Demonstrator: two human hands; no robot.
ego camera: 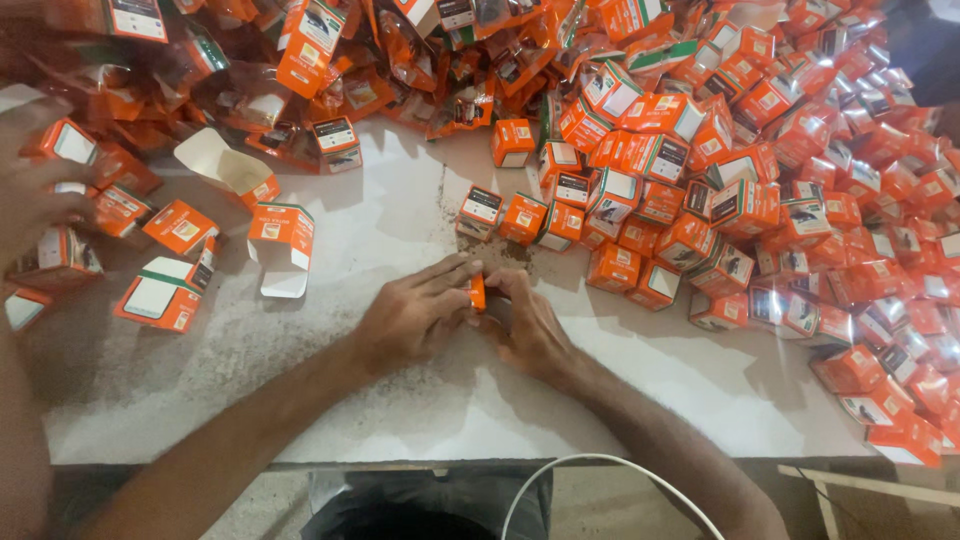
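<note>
A small orange box (477, 292) sits pinched between the left hand (415, 315) and the right hand (530, 330), mostly hidden by the fingers. Above and to the right spreads a heap of closed orange boxes (760, 180) (each with a white or dark label panel). Clear plastic packets with orange inserts (400, 60) pile along the top. On the left lie open orange cartons (281, 245), white flaps unfolded, and a few more boxes (160, 295).

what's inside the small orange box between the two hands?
Cannot tell. Only an orange sliver of the small box shows between the left hand and right hand; fingers cover its openings and contents.
</note>
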